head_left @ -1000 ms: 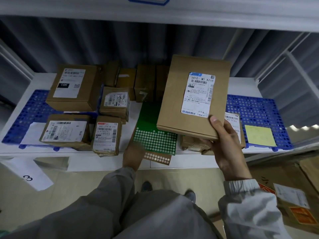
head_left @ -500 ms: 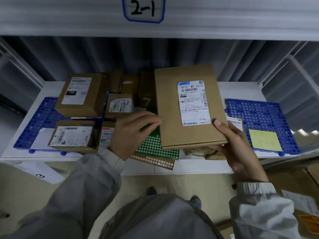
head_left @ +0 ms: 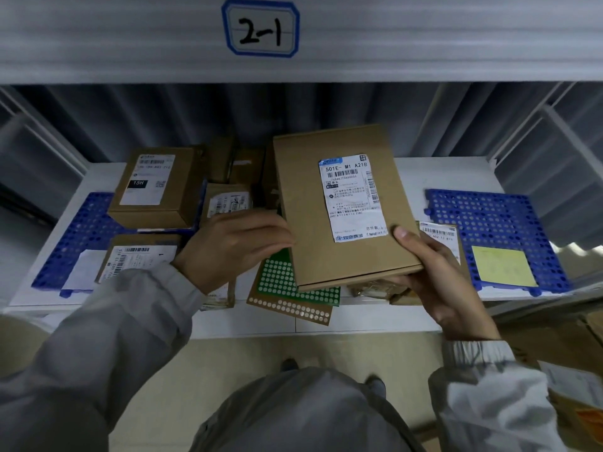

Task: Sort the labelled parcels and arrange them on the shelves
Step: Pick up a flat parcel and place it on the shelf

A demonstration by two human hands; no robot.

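A flat brown parcel [head_left: 313, 216] with a white label reading 501E- M1 A21B hangs above the white shelf [head_left: 408, 177]. My right hand [head_left: 437, 282] grips its near right corner, thumb on top and fingers beneath. My left hand [head_left: 228, 246] reaches to the parcel's left edge, fingers extended, fingertips at or under that edge. Several labelled brown parcels sit on the shelf's left half, the largest one [head_left: 156, 187] marked 15H. Another labelled parcel [head_left: 440, 236] lies partly hidden under the held one.
A sign reading 2-1 [head_left: 261, 27] marks the shelf above. Blue perforated mats lie at the shelf's left [head_left: 75, 243] and right [head_left: 499, 223]; a yellow note [head_left: 502, 267] rests on the right mat. Green and brown dotted sheets [head_left: 287, 288] overhang the front edge. More boxes [head_left: 580, 402] stand on the floor at right.
My left hand rose from the shelf's front edge to the held parcel's left side. The parcel swung more square to me, and the view tilted up to show the 2-1 sign.
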